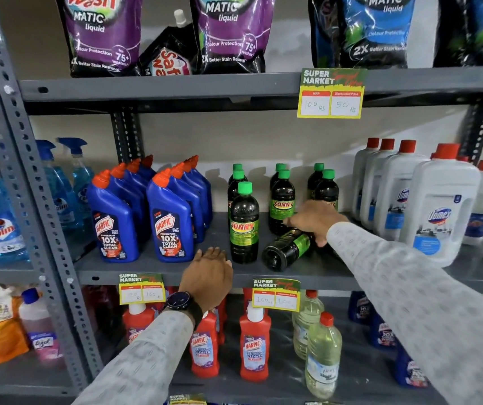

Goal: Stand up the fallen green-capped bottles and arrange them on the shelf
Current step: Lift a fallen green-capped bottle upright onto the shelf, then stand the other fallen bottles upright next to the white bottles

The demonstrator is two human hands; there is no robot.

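Several dark green-capped bottles stand in rows on the middle grey shelf [146, 266]; the front-left upright bottle [244, 223] is nearest me. One fallen bottle [288, 249] lies on its side with its base toward me. My right hand [315, 219] wraps over the fallen bottle's upper end, hiding its cap. My left hand [208, 277] hovers at the shelf's front edge, just left of the upright front bottle, fingers apart and holding nothing.
Blue Harpic bottles [170, 220] stand to the left of the green-capped ones and white Domex jugs [439, 211] to the right. Price tags [275, 295] hang from the shelf edge. Red bottles fill the shelf below, detergent pouches the shelf above.
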